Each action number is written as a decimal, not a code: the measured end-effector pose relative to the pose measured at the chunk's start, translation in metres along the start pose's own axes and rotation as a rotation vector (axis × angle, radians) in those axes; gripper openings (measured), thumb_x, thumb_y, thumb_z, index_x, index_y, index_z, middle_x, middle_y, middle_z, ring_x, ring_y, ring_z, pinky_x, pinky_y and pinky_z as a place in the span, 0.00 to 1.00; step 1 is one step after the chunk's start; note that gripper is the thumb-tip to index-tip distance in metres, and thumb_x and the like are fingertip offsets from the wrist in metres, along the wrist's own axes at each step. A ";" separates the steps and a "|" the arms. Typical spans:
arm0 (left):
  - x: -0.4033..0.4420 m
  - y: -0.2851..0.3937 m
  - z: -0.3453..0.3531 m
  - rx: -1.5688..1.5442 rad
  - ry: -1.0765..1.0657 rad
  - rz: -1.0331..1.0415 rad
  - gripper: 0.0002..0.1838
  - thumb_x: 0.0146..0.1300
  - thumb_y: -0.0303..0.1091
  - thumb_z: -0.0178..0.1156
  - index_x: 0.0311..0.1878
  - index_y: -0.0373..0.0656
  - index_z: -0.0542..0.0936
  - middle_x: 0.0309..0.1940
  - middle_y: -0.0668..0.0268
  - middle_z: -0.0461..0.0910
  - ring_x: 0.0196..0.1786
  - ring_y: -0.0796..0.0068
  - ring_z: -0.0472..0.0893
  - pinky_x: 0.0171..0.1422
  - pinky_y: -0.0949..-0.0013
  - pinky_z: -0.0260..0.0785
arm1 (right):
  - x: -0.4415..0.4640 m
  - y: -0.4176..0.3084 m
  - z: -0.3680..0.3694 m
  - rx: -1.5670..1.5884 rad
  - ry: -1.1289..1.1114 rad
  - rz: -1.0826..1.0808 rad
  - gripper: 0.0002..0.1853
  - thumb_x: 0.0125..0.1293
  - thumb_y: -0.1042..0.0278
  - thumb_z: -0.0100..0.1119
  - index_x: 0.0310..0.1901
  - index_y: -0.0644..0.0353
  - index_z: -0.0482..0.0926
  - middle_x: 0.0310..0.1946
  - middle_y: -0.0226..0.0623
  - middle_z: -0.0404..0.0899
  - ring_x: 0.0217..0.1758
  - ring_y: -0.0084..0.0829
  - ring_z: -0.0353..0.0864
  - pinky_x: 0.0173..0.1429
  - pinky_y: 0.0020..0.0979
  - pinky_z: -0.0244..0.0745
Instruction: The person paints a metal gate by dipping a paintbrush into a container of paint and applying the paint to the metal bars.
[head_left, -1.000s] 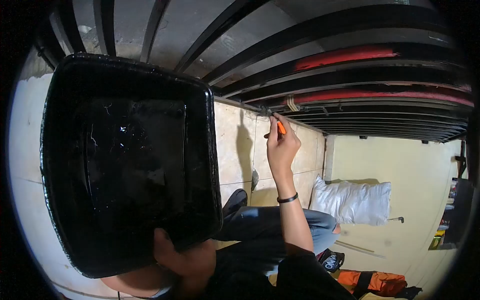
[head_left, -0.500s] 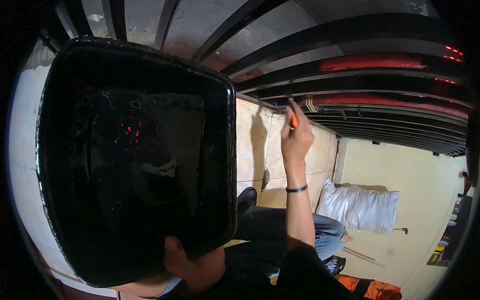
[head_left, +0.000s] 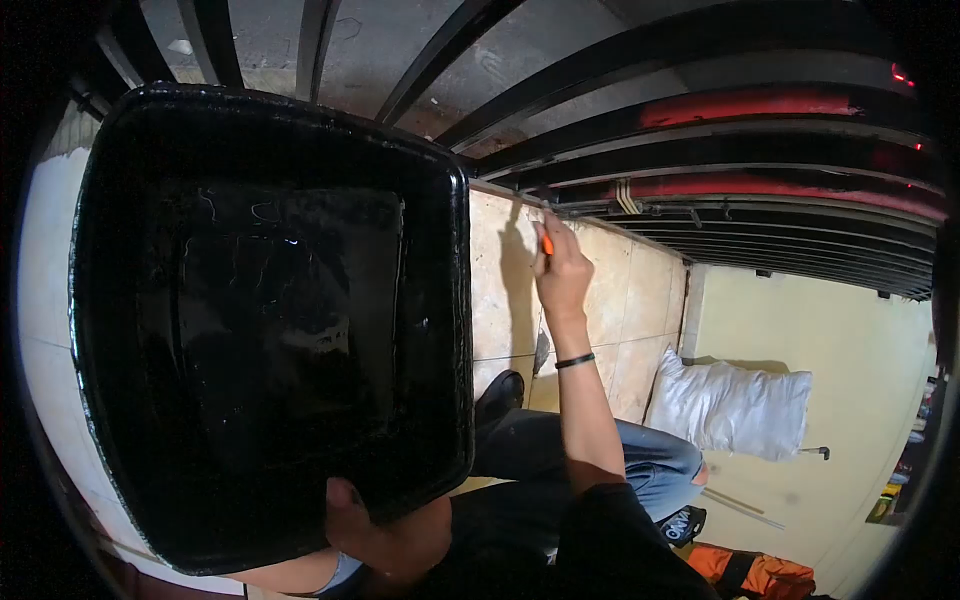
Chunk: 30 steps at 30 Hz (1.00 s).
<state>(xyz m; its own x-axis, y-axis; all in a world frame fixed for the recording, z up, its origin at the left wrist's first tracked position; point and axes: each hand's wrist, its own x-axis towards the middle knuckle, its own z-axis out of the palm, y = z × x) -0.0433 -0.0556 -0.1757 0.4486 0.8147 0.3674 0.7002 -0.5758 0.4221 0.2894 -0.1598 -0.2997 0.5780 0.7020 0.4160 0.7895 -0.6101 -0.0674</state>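
Note:
A large black plastic tub (head_left: 455, 400) with a shiny wet-looking inside is tilted toward me and fills the left half of the view. My left hand (head_left: 395, 535) grips its lower edge, thumb over the rim and the other fingers hidden. My right hand (head_left: 563, 270) is closed round the orange handle of a small paintbrush (head_left: 547, 243), right of the tub. The brush's dark tip is blurred and lies close to the lowest part of the black metal bars (head_left: 590, 165); I cannot tell whether it touches.
Several bars of the grille carry red patches (head_left: 740, 185), and pale ties (head_left: 626, 195) wrap one of them. Below runs a tiled floor (head_left: 610, 290). A white sack (head_left: 735, 405) leans at the yellowish wall (head_left: 800, 320). An orange and black bag (head_left: 755, 572) lies lower right.
My right hand with the paintbrush has moved left and slightly down, nearer the tub. My left hand stays on the tub, which has hardly shifted.

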 end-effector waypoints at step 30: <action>0.007 0.048 0.041 -0.654 0.523 -0.600 0.20 0.67 0.37 0.68 0.53 0.30 0.80 0.46 0.52 0.82 0.48 0.51 0.82 0.55 0.55 0.78 | -0.061 -0.028 0.102 0.760 0.578 0.993 0.14 0.79 0.71 0.58 0.60 0.65 0.84 0.41 0.40 0.90 0.25 0.24 0.87 0.32 0.28 0.78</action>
<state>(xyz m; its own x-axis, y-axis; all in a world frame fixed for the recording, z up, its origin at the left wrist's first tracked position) 0.0160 -0.0751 -0.1872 -0.2827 0.9390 0.1958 0.2193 -0.1355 0.9662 0.2534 -0.1482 -0.4153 0.9405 -0.2720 0.2039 0.1252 -0.2806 -0.9516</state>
